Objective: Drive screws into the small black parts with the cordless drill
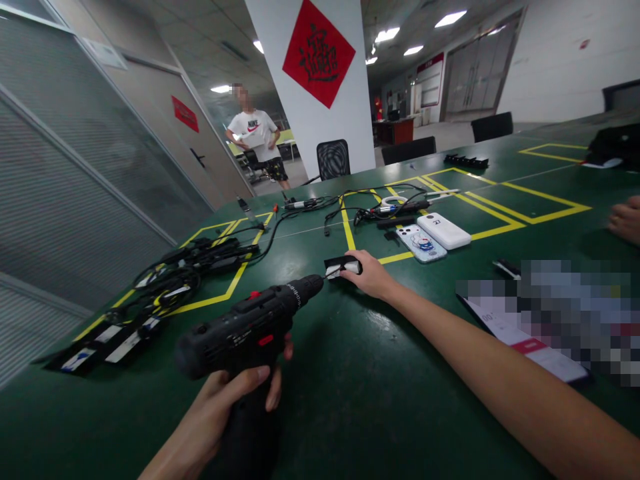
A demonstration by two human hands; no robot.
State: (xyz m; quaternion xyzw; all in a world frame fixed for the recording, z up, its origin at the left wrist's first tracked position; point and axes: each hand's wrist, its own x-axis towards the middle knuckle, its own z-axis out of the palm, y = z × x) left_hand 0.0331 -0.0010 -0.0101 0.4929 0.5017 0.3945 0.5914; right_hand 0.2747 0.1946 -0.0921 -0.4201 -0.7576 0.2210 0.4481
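My left hand (235, 393) is wrapped around the handle of a black cordless drill (250, 327) with red buttons. The drill points forward and to the right, and its thin bit (331, 272) reaches a small black and white block (345, 268) on the green table. Whether the tip touches the block or sits in it, I cannot tell. My right hand (367, 273) grips that block from its right side, with thumb and fingers closed on it. Part of the block is hidden behind the fingers.
On the green table (350, 373), marked with yellow tape, black cables (200, 267) lie tangled at left. A phone (421, 243) and a white power bank (444, 231) lie beyond my right arm. Another person's hand (625, 220) is at right. A person (257, 133) stands beyond the table.
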